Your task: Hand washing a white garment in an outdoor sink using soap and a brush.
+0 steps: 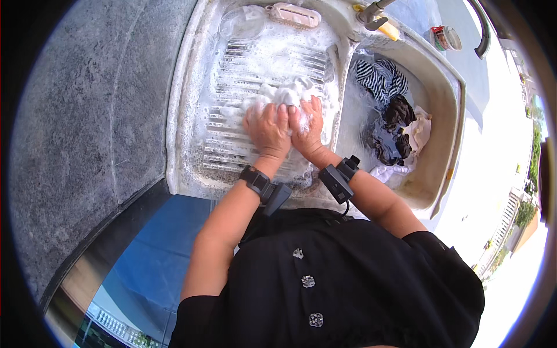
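Side by side, my left hand [269, 128] and my right hand [307, 124] press on a bunched white cloth [287, 95] covered in suds. The fingers of both hands are curled into it and partly hidden by foam. Beneath lies the ribbed washboard surface [224, 150] of a laundry sink, wet and soapy. Beyond the hands, a scrubbing brush [296, 15] with a pale pink body and a clear round plastic container [243, 24] rest in the foam near the sink's far edge.
The basin [439, 165] on the right holds water, a black-and-white striped cloth [380, 80], dark cloth [399, 113] and pale cloth [420, 130]. A faucet [372, 15], a yellow object [388, 31] and a lidded jar [446, 38] stand beyond. A grey countertop [87, 100] adjoins the left.
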The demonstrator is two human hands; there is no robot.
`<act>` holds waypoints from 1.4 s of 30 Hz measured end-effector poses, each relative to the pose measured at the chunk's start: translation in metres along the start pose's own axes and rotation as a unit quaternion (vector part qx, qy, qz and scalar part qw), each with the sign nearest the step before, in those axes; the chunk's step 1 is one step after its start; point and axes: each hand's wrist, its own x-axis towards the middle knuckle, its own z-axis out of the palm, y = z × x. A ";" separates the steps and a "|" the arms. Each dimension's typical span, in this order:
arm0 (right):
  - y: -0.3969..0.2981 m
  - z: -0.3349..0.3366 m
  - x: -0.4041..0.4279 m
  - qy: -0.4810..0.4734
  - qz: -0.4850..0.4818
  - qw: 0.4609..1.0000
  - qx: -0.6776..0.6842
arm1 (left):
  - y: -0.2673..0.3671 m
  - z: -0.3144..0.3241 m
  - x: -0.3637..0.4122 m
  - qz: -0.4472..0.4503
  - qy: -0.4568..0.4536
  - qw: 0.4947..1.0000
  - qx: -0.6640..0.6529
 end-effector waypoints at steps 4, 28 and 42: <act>0.003 0.007 0.024 0.030 -0.035 0.999 0.005 | -0.008 0.006 0.026 0.010 -0.042 0.999 -0.008; -0.017 -0.043 0.004 -0.072 -0.126 0.989 0.030 | 0.010 -0.039 -0.006 0.102 -0.030 0.984 -0.145; 0.005 0.013 0.044 -0.058 -0.097 0.993 -0.015 | -0.025 -0.015 0.044 0.026 -0.090 0.996 -0.007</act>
